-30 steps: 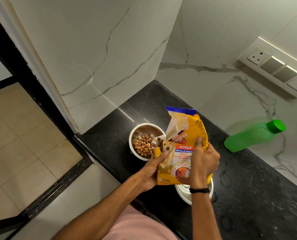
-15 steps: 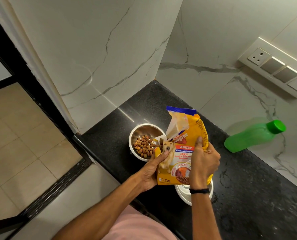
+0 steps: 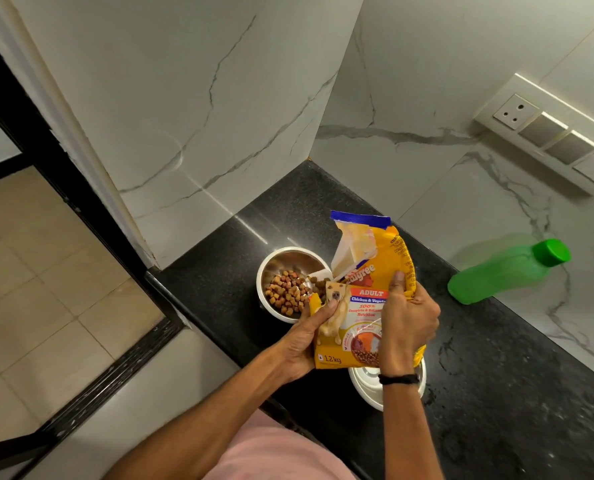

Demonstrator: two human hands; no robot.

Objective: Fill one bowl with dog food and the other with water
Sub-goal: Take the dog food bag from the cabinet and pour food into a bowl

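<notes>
White round bowl (image 3: 366, 389) nearest, partly under the bag; left hand (image 3: 304, 344) and right hand (image 3: 408, 322) both clasp yellow dog-food bag (image 3: 364, 282), tilted over steel bowl (image 3: 281, 259) holding brown kibble (image 3: 286, 292); green plastic bottle (image 3: 506, 271) beyond, on black counter (image 3: 496, 393).

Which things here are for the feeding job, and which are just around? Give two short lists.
For the job: dog food bag, held by left hand and right hand; steel bowl with kibble; white bowl; green bottle.

Just around: wall socket panel; black counter.
</notes>
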